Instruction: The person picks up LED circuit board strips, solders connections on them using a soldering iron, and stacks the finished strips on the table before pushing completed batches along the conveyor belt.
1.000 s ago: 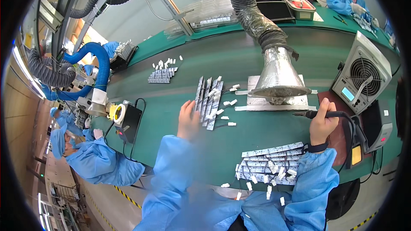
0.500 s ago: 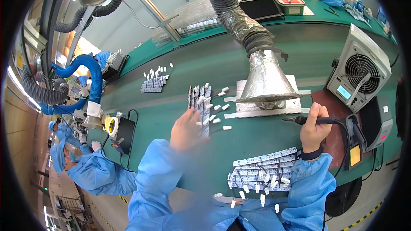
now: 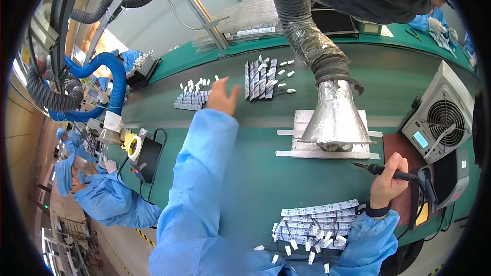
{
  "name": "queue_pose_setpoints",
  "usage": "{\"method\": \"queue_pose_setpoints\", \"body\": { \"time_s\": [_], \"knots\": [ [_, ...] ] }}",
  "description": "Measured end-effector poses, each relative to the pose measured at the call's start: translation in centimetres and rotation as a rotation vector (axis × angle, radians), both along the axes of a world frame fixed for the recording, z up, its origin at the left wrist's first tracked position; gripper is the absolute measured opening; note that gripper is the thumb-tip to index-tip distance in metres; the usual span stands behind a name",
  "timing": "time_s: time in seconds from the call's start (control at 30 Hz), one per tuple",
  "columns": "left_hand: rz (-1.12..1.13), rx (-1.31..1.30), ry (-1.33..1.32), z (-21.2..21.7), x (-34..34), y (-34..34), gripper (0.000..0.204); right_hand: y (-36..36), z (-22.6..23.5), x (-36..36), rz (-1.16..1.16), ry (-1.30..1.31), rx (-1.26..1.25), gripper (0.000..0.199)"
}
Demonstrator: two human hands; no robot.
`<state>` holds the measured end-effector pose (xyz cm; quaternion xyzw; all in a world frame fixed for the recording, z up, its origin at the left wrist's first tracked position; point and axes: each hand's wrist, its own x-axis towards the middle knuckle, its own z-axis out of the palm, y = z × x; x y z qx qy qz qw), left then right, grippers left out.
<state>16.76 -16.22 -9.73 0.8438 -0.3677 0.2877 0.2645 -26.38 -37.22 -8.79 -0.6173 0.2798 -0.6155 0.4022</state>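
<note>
Stretched out over the far part of the bench, my left hand (image 3: 223, 98) is empty, with thumb and fingers apart. To its right lies a bundle of LED circuit strips (image 3: 260, 82) with white connectors, apart from the hand. Just left of the hand is a smaller group of strips (image 3: 188, 103) with connectors. My right hand (image 3: 387, 183) is closed round a soldering iron (image 3: 376, 168), its tip pointing left over the green mat. Several more strips (image 3: 312, 220) with dark wires and white connectors lie near me, beside my right forearm.
A silver fume hood (image 3: 337, 117) on a dark hose hangs over a pale board (image 3: 304, 117). At right stand a grey fan unit (image 3: 437, 112), a soldering station (image 3: 450, 179) and a brown mat (image 3: 396, 148). A black box (image 3: 148, 161) and a co-worker (image 3: 107, 194) are at left.
The middle bundle of strips has moved away from me to the far side. My left hand has reached forward and come off it. My right hand still holds the soldering iron.
</note>
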Motion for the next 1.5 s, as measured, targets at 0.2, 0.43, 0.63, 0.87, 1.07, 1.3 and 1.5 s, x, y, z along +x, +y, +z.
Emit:
{"method": "queue_pose_setpoints", "body": {
  "time_s": [0.2, 0.43, 0.63, 0.87, 1.07, 1.3, 1.5],
  "knots": [
    [0.672, -0.351, 0.259, -4.3, 11.0, 13.1, 0.067, 0.6, 0.5, 0.5, 0.036, 0.044, -0.015, 0.037],
    [0.804, -0.016, 0.532, -3.5, 18.4, 9.7, 0.103, 0.8, 0.2, 0.5, 0.015, 0.04, -0.01, 0.038],
    [0.772, 0.032, 0.557, -2.8, 19.2, 6.5, 0.108, 0.6, 0.3, 0.6, 0.018, 0.036, 0.003, 0.037],
    [0.237, -0.044, 0.73, -1.5, 19.1, 7.7, 0.045, 0.1, 0.0, -0.1, 0.006, 0.073, -0.009, 0.035],
    [0.294, -0.131, 0.355, 7.8, 25.6, 25.0, 0.031, 1.1, 1.9, 0.1, 0.207, -0.187, 0.044, 0.036],
    [0.586, 1.079, 0.045, 0.2, 13.7, 6.1, 0.031, 1.2, 1.3, 0.3, 0.002, 0.073, -0.019, 0.037],
    [-0.013, -0.325, 1.082, 2.5, 19.7, 16.6, 0.027, 0.9, 1.9, -0.1, 0.057, -0.07, 0.023, 0.037]
  ]
}}
